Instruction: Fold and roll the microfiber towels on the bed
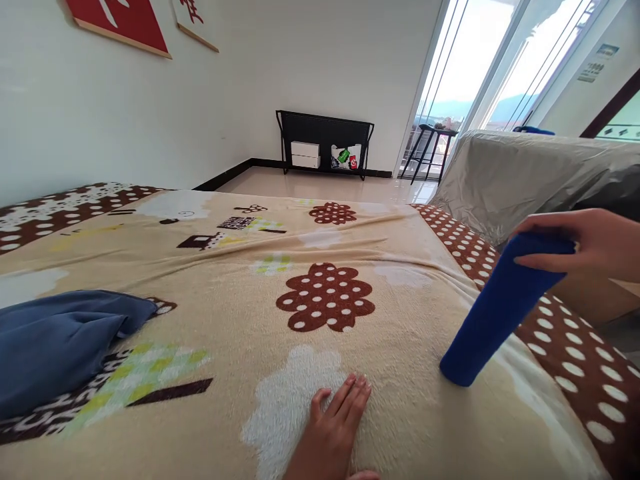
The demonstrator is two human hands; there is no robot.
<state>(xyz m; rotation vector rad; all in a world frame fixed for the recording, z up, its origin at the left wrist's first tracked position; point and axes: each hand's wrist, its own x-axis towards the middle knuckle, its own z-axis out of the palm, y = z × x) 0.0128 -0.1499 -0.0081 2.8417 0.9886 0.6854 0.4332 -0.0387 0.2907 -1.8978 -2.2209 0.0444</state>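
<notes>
My right hand (595, 247) grips the upper end of a rolled-up blue cloth (505, 310), fingers over its top and thumb on its near side. The roll leans to the right, and its lower end stands on the cream patterned blanket (420, 360). My left hand (337, 427) lies palm down on the blanket near the bottom middle, over the edge of a white cloud print, with its fingers stretched out. Nothing shows in that hand. A crumpled grey-blue cloth (60, 340) lies at the left side of the blanket.
Beyond the blanket, a black rack (325, 143) with white boxes stands against the wall. A plastic-covered piece of furniture (530, 173) is at the right, with a dark stool (430, 150) by the window. Wall scrolls hang at upper left.
</notes>
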